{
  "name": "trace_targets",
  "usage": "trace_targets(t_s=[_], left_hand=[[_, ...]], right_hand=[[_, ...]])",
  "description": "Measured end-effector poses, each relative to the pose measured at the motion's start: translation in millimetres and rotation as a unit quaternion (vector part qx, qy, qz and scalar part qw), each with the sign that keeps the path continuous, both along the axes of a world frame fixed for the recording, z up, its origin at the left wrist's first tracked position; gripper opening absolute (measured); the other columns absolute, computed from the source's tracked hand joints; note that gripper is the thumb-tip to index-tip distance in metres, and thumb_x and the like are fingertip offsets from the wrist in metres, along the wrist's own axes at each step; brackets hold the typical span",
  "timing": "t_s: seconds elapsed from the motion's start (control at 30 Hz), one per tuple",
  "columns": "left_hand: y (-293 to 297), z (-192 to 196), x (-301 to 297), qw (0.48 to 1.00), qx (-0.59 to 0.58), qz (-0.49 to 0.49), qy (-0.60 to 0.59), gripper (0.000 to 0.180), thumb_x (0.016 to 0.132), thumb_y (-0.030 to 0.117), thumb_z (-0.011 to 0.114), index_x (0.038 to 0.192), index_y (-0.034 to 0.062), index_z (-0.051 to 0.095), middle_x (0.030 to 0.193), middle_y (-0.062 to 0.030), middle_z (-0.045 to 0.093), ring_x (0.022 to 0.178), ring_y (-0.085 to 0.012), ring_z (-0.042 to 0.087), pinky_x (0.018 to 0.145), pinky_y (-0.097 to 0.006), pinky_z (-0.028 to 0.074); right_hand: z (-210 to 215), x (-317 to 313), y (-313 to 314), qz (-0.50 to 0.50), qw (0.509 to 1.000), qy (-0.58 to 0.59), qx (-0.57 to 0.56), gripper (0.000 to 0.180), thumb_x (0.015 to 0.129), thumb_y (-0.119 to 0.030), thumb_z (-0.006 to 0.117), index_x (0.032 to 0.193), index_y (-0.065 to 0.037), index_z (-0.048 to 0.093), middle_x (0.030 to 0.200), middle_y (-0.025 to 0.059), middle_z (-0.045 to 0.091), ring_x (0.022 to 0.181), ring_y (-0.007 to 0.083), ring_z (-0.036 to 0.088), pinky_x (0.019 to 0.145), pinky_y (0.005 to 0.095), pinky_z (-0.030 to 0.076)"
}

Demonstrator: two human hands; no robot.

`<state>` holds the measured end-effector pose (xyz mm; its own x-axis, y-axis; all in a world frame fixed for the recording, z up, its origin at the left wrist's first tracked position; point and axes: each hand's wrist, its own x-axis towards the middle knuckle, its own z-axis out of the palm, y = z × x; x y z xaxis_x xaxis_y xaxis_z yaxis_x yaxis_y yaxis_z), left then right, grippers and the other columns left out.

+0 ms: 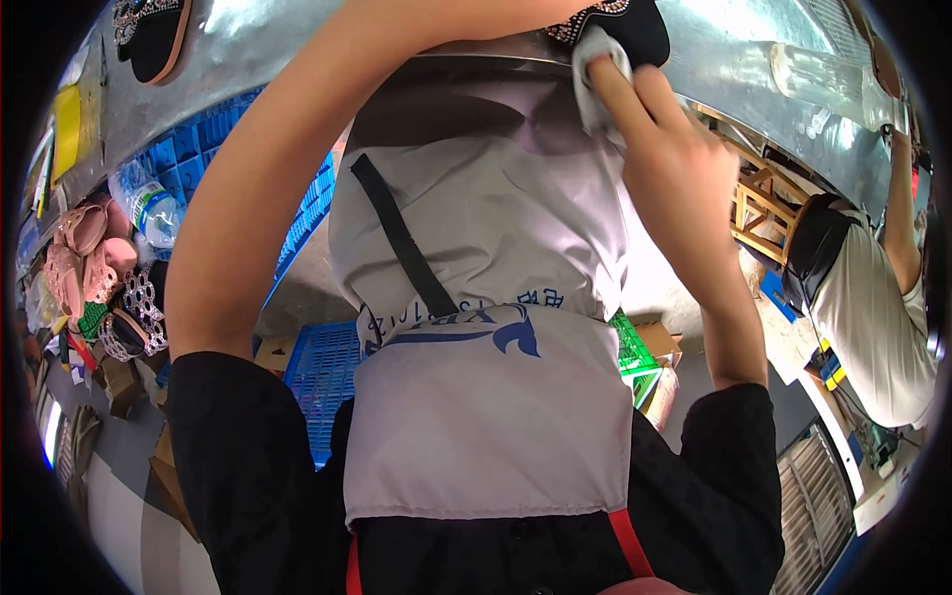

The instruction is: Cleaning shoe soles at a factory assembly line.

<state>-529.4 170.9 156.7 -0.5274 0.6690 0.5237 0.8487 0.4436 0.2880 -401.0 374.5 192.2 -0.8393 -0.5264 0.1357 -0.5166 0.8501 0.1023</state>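
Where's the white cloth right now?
In the head view the white cloth is near the top, right of centre, pinched in the right hand and pressed against a black sandal with a beaded strap.

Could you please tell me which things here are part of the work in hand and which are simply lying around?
In hand:
right hand
white cloth
black beaded shoe

Lying about:
pink sandals
plastic bottle
blue crates
black sandal
wooden stool
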Motion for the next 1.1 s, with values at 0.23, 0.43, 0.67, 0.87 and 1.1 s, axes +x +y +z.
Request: trace_targets(t_s=[0.23,0.43,0.67,0.87,1.1], left_hand=[[-2.3,1.0,-5.9,0.999,0.003,-0.039,0.015,0.028,0.106,0.022,0.05,0.116,0.0046,0.068,0.122,-0.011,0.066,0.112,-0.0235,0.063,0.104,-0.039,0.041],[-3.1,-2.3,-5.6,0.998,-0.014,-0.024,0.047,0.027,0.105,0.023,0.052,0.115,0.0048,0.069,0.124,-0.0101,0.066,0.112,-0.0229,0.062,0.103,-0.038,0.042],[-3.7,3.8,1.3,1.0,-0.015,-0.007,0.0,0.027,0.104,0.023,0.054,0.116,0.0037,0.068,0.125,-0.0121,0.064,0.113,-0.0274,0.061,0.104,-0.04,0.041],[0.7,2.7,-3.1,0.999,-0.019,0.002,-0.029,0.027,0.104,0.023,0.054,0.117,0.0035,0.067,0.124,-0.0128,0.064,0.115,-0.0281,0.06,0.106,-0.042,0.039],[5.0,-0.3,-2.2,1.0,0.001,0.01,0.004,0.025,0.103,0.021,0.056,0.115,0.0037,0.068,0.125,-0.0129,0.063,0.116,-0.0294,0.06,0.106,-0.044,0.041]], right_hand=[[0.2,4.2,-1.8,-0.024,1.0,-0.003,0.003,0.06,0.081,0.0,0.063,0.137,-0.023,0.067,0.089,-0.0003,0.053,0.06,0.0174,0.062,0.048,0.035,0.048],[-6.9,12.9,-0.9,-0.002,0.998,0.03,0.054,0.053,0.083,-0.009,0.063,0.136,-0.02,0.066,0.092,-0.0018,0.053,0.055,0.0139,0.059,0.045,0.0294,0.049],[-10.6,15.8,-9.2,-0.021,0.999,0.032,-0.001,0.052,0.083,-0.008,0.063,0.134,-0.019,0.067,0.091,-0.0012,0.052,0.055,0.0146,0.059,0.045,0.0305,0.049],[-12.4,35.1,-10.9,-0.096,0.994,-0.025,-0.041,0.055,0.083,-0.005,0.063,0.134,-0.023,0.068,0.088,0.0012,0.055,0.056,0.0189,0.063,0.049,0.0346,0.053],[-4.5,36.6,-13.9,-0.112,0.981,-0.026,-0.155,0.062,0.077,0.003,0.064,0.135,-0.018,0.067,0.09,0.0031,0.056,0.062,0.0202,0.065,0.051,0.0366,0.052]])
